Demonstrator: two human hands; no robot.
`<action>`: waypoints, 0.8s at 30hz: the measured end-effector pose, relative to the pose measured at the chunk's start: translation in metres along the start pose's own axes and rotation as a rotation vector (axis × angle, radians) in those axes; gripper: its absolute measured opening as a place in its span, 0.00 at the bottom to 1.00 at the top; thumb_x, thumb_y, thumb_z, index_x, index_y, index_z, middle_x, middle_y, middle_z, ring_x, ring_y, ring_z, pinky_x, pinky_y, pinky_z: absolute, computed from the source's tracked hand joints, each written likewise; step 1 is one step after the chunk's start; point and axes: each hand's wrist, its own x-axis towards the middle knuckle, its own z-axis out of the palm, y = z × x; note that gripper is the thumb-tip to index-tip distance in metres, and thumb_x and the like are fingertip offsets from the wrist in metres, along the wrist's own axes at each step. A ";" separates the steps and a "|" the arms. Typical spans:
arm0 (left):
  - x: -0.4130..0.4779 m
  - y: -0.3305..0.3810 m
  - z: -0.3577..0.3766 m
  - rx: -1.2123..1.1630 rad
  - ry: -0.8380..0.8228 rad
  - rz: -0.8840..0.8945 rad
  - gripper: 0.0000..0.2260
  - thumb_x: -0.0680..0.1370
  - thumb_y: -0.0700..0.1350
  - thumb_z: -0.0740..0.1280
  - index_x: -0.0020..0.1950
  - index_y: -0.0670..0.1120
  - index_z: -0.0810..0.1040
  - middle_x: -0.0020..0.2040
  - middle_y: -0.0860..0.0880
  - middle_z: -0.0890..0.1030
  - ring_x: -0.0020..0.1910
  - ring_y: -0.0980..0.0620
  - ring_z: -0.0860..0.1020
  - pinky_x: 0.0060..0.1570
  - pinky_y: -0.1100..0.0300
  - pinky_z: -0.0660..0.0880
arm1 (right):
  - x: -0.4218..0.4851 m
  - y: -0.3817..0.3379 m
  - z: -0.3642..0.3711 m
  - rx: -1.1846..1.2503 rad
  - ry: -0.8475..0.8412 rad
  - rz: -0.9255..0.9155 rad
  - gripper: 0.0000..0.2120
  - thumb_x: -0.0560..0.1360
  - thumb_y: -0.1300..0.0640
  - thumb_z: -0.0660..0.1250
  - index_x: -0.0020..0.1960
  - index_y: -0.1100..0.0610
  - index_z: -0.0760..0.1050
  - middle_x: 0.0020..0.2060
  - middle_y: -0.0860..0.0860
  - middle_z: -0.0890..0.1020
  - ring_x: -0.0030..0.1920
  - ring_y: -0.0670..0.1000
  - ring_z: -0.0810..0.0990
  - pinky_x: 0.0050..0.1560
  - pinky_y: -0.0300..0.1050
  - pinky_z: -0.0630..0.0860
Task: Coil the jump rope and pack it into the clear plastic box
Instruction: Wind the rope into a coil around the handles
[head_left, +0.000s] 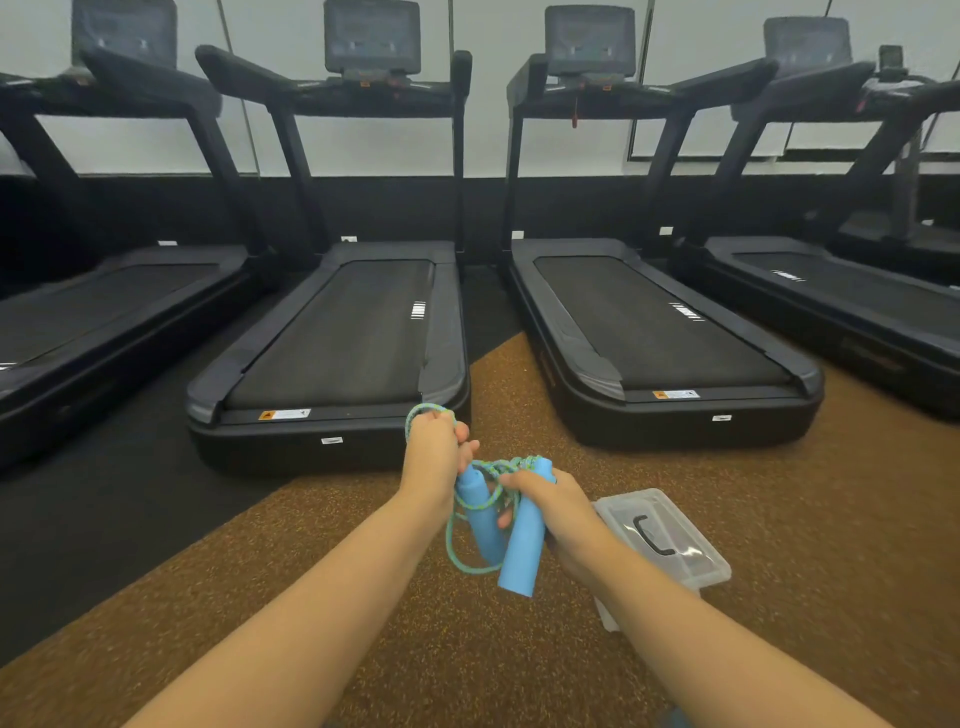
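The jump rope (470, 519) has a green-blue braided cord and two light blue foam handles. My left hand (434, 454) grips loops of the cord, which arch over its knuckles. My right hand (558, 512) holds one blue handle (522, 545) that points down; the other handle (480, 514) hangs between my hands, wound with cord. A loop of cord dangles below. The clear plastic box (670, 545) lies on the floor to the right, its lid with a black handle closed, partly hidden behind my right forearm.
Several black treadmills (343, 338) stand in a row ahead, their rear ends close in front of my hands. I am over brown speckled flooring (805, 597); black matting (104, 519) lies to the left.
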 end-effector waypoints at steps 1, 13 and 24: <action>-0.001 0.000 0.002 0.055 -0.005 0.044 0.14 0.82 0.37 0.50 0.37 0.45 0.61 0.29 0.48 0.63 0.14 0.59 0.59 0.44 0.59 0.72 | 0.001 0.002 0.000 -0.051 0.016 -0.016 0.05 0.73 0.65 0.67 0.39 0.61 0.75 0.24 0.54 0.78 0.23 0.49 0.78 0.29 0.40 0.75; 0.041 0.024 -0.023 0.179 0.196 0.279 0.06 0.80 0.42 0.54 0.43 0.48 0.65 0.35 0.48 0.69 0.27 0.49 0.66 0.25 0.60 0.68 | 0.015 0.019 -0.022 -0.390 0.103 -0.033 0.14 0.65 0.63 0.71 0.51 0.60 0.78 0.28 0.52 0.83 0.29 0.47 0.82 0.36 0.41 0.77; 0.061 -0.063 -0.059 0.851 0.044 -0.089 0.02 0.78 0.47 0.60 0.50 0.51 0.69 0.50 0.49 0.81 0.56 0.44 0.77 0.63 0.48 0.69 | 0.020 -0.052 -0.037 -0.376 -0.076 -0.114 0.12 0.61 0.62 0.66 0.44 0.62 0.76 0.23 0.46 0.80 0.23 0.49 0.80 0.26 0.39 0.76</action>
